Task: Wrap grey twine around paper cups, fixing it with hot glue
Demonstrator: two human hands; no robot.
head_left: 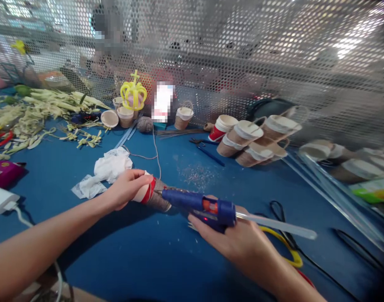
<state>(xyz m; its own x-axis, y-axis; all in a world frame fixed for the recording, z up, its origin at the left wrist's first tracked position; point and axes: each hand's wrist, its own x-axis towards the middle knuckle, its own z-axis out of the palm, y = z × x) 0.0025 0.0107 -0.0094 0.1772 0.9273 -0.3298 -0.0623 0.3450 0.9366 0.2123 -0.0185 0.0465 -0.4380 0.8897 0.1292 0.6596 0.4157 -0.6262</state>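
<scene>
My left hand point(125, 188) grips a paper cup point(160, 202) lying on its side, its red and white part next to my fingers and its lower part wrapped in grey-brown yarn. My right hand point(232, 239) is wrapped round a blue glue gun point(192, 200), whose nozzle points left and meets the cup's side near the edge of the yarn. A clear glue stick point(280, 225) sticks out of the gun's rear. A strand of yarn runs from a grey ball point(145, 124) down toward the cup.
Crumpled white plastic point(113, 164) lies behind my left hand. Wrapped cups point(244, 140) stand at the back right, near blue pliers point(207, 141). Dried husks point(47, 105) cover the back left. A perforated metal screen point(211, 50) rises behind the blue table point(132, 256).
</scene>
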